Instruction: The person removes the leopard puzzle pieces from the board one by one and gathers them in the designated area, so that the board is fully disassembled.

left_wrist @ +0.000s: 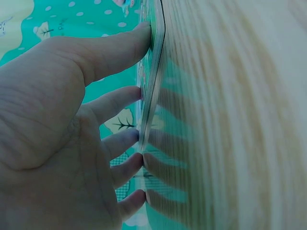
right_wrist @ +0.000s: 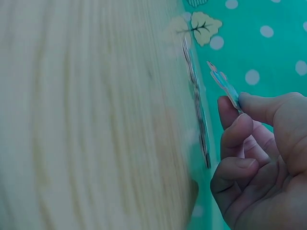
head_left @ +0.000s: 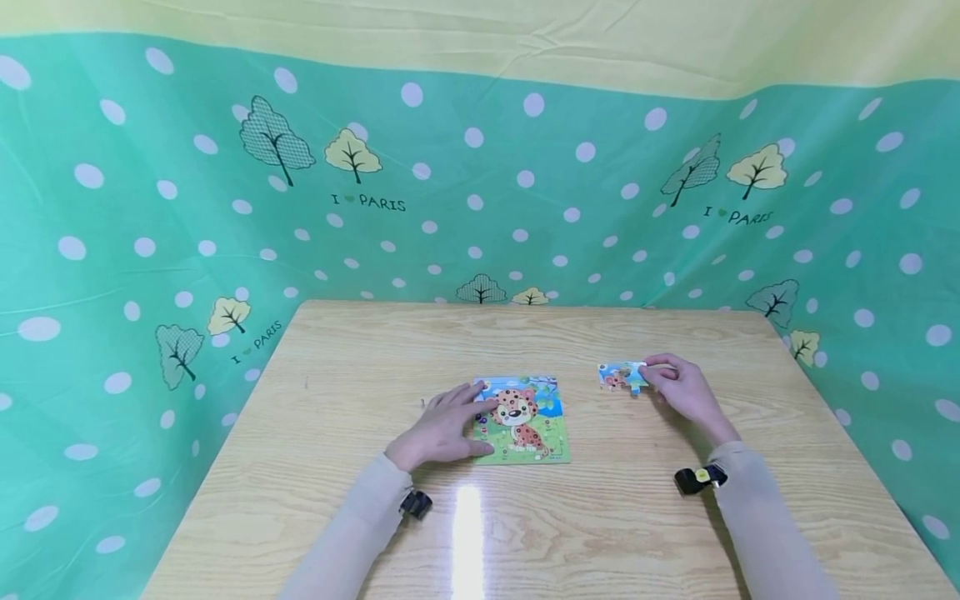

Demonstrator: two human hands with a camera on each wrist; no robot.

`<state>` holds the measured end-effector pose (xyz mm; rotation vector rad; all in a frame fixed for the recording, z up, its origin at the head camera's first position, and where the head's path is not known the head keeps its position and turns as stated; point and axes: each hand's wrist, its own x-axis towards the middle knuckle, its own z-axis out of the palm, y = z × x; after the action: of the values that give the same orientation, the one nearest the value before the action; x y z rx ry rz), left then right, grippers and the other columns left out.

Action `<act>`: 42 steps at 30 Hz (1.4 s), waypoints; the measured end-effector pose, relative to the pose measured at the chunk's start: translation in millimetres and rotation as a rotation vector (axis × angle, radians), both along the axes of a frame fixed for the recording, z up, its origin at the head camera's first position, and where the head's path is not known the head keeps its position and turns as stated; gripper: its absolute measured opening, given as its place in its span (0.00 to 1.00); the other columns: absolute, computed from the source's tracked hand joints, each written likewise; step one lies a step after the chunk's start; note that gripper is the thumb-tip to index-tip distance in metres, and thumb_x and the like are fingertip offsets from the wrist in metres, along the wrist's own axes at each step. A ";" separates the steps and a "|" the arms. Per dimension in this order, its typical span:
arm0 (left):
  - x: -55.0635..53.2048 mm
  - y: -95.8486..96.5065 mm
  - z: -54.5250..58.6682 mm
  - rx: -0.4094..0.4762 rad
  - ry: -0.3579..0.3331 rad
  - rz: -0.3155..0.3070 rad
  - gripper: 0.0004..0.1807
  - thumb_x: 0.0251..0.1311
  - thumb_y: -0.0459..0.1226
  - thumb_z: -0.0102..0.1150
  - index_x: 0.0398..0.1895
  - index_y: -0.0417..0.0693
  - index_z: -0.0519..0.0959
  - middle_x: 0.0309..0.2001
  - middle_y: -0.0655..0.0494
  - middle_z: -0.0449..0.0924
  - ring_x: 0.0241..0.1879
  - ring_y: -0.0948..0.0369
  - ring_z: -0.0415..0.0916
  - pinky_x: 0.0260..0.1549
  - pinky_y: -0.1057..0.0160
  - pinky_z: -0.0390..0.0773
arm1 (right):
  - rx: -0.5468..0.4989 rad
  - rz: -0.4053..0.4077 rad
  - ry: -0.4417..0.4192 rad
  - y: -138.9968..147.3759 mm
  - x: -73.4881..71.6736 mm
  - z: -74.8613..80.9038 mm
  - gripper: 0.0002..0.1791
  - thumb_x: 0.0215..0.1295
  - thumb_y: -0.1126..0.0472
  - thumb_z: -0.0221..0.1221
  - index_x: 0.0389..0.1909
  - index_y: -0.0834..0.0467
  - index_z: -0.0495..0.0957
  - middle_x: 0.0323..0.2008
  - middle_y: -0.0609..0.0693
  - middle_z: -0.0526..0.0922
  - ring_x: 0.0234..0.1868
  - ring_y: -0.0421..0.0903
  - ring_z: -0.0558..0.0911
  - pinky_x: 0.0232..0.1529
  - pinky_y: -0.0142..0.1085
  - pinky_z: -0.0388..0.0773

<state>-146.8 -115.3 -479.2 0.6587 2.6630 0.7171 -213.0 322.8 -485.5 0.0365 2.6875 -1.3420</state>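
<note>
A square jigsaw puzzle (head_left: 528,437) with a spotted leopard cub picture lies flat near the middle of the table. My left hand (head_left: 442,427) rests at its left side, fingers spread, thumb and fingertips touching its surface and edge. In the left wrist view the board's thin edge (left_wrist: 154,67) shows beside the thumb. To the right, my right hand (head_left: 686,392) pinches a puzzle piece (right_wrist: 223,85) between thumb and index finger, raised above the table. Below it more puzzle pieces (head_left: 612,381) lie on the wood, partly overlapped by the held one in the head view.
The light wood table (head_left: 360,358) has its far edge against a green dotted curtain (head_left: 525,208) printed with trees. Each wrist wears a small black camera, such as the right wrist camera (head_left: 701,478). A bright light reflection crosses the tabletop in front of the puzzle.
</note>
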 end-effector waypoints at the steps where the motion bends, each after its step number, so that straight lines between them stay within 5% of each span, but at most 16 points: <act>1: -0.1 0.0 0.0 -0.001 -0.001 0.000 0.44 0.65 0.55 0.69 0.82 0.58 0.66 0.88 0.50 0.47 0.87 0.44 0.43 0.83 0.32 0.44 | 0.003 -0.003 -0.005 2.4 0.2 0.3 0.32 0.80 0.43 0.58 0.70 0.63 0.72 0.23 0.44 0.78 0.22 0.39 0.74 0.23 0.33 0.72; 13: -1.0 0.0 -1.5 0.000 -0.002 0.002 0.44 0.64 0.55 0.69 0.82 0.58 0.67 0.88 0.50 0.47 0.87 0.44 0.44 0.83 0.32 0.44 | -0.069 -0.088 -0.045 28.2 2.8 2.7 0.34 0.81 0.43 0.56 0.73 0.65 0.68 0.21 0.39 0.75 0.20 0.36 0.70 0.21 0.32 0.70; 23: -0.6 0.0 -1.1 -0.005 0.003 0.005 0.43 0.64 0.55 0.70 0.82 0.59 0.67 0.88 0.51 0.48 0.87 0.44 0.44 0.83 0.32 0.45 | -0.061 -0.177 -0.075 42.7 3.5 -0.8 0.34 0.82 0.42 0.54 0.76 0.62 0.67 0.32 0.36 0.81 0.24 0.35 0.72 0.22 0.30 0.71; 31: -0.8 -0.3 -1.5 0.001 0.008 0.002 0.43 0.64 0.55 0.70 0.82 0.59 0.67 0.88 0.51 0.48 0.87 0.44 0.44 0.83 0.32 0.45 | 0.026 -0.209 -0.100 53.5 1.9 -3.4 0.35 0.82 0.41 0.52 0.76 0.63 0.68 0.42 0.48 0.81 0.31 0.37 0.75 0.27 0.30 0.75; 36: -0.7 -1.1 -2.8 0.002 0.012 0.001 0.43 0.64 0.55 0.70 0.81 0.59 0.67 0.88 0.50 0.48 0.87 0.43 0.44 0.83 0.31 0.46 | 0.111 -0.216 -0.092 56.3 1.5 -4.5 0.35 0.82 0.40 0.50 0.73 0.65 0.71 0.56 0.60 0.80 0.42 0.45 0.78 0.33 0.31 0.78; 42: -0.4 -1.2 -1.5 0.005 0.011 -0.001 0.43 0.64 0.55 0.70 0.81 0.58 0.67 0.88 0.50 0.48 0.87 0.43 0.44 0.83 0.31 0.45 | 0.186 -0.210 -0.051 53.0 -0.2 -3.4 0.32 0.82 0.43 0.52 0.68 0.67 0.75 0.59 0.67 0.79 0.52 0.57 0.78 0.44 0.37 0.72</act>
<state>-147.1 -116.5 -480.7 0.6675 2.6717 0.7216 -213.2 375.7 -488.9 0.3771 2.8192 -1.1170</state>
